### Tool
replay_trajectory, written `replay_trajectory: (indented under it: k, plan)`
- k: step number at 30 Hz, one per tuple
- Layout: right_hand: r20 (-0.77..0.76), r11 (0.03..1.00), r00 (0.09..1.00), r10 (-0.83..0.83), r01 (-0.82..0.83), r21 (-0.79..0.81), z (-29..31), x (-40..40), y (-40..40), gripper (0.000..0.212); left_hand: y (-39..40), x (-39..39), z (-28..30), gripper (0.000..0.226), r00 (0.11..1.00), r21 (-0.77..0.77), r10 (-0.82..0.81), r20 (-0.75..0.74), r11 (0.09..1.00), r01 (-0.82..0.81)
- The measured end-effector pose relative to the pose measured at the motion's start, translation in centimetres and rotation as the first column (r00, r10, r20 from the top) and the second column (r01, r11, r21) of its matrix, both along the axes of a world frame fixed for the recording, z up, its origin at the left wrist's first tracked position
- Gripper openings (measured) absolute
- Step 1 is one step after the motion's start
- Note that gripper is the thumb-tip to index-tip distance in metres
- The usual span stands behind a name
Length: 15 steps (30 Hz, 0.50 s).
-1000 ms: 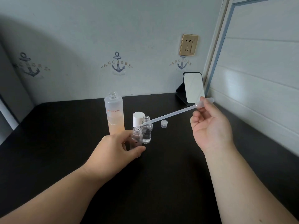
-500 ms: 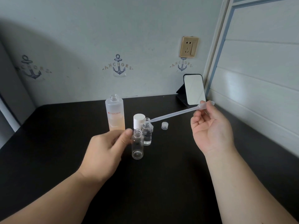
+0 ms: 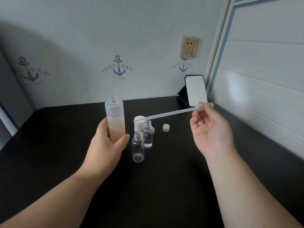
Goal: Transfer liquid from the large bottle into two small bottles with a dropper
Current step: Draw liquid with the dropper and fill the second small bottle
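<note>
The left hand (image 3: 108,142) is curled round the lower part of the large bottle (image 3: 115,119), thumb on the near right side and fingers behind it; the bottle stands upright and uncapped on the black table (image 3: 164,186), its peach-coloured liquid filling roughly the lower half. The right hand (image 3: 210,129), palm turned up, pinches the bulb end of the dropper (image 3: 172,112) between thumb and fingertips, the other fingers loosely curled. The dropper slopes down to the left, its tip passing in front of the white cap (image 3: 139,123) above the mouth of the far small bottle (image 3: 147,135); whether the tip touches anything cannot be told. That far bottle holds clear liquid. The near small bottle (image 3: 138,148) stands just in front of it and to the left, open and seemingly empty, beside the left thumb but apart from it. A small clear cap (image 3: 166,127) lies to the right of the bottles. A folding mirror (image 3: 195,90) stands at the rear right corner, below a wall socket (image 3: 190,47).
</note>
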State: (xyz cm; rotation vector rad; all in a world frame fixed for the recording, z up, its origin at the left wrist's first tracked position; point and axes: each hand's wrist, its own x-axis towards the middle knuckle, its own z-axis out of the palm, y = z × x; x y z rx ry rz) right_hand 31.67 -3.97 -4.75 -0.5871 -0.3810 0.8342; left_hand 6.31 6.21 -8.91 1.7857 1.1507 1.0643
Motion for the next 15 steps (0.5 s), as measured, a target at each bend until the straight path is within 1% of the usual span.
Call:
replay_trajectory:
  k: [2, 4, 5, 9, 12, 15]
  plan:
    - [0.014, 1.000, 1.000, 0.008, -0.008, -0.004, -0.06, -0.04, 0.04, 0.021, 0.18, 0.16, -0.09, 0.055, 0.997, 0.033, 0.041, -0.068, 0.999, -0.039]
    - [0.038, 1.000, 0.999, 0.015, -0.014, -0.009, -0.08, -0.11, 0.10, 0.022, 0.33, 0.14, -0.13, 0.043, 0.996, 0.032, 0.057, -0.066, 0.998, -0.055]
    - [0.045, 1.000, 0.999, 0.017, -0.017, -0.009, -0.11, -0.13, 0.11, 0.022, 0.42, 0.09, -0.12, 0.040, 0.997, 0.026, 0.054, -0.052, 0.998, -0.052]
    - [0.039, 1.000, 0.999, 0.027, -0.027, 0.010, -0.18, -0.20, 0.14, 0.019, 0.26, -0.14, 0.23, 0.037, 0.999, 0.020, 0.047, 0.013, 0.999, -0.048]
    - [0.025, 0.999, 0.999, 0.020, -0.021, 0.046, -0.11, -0.14, 0.13, 0.017, -0.18, -0.25, 0.47, 0.036, 0.999, 0.047, 0.049, 0.018, 0.998, -0.050]
    - [0.031, 0.998, 0.999, 0.012, -0.014, 0.057, -0.03, -0.12, 0.06, 0.018, -0.44, -0.33, 0.67, 0.042, 0.998, 0.098, 0.056, 0.008, 0.994, -0.056]
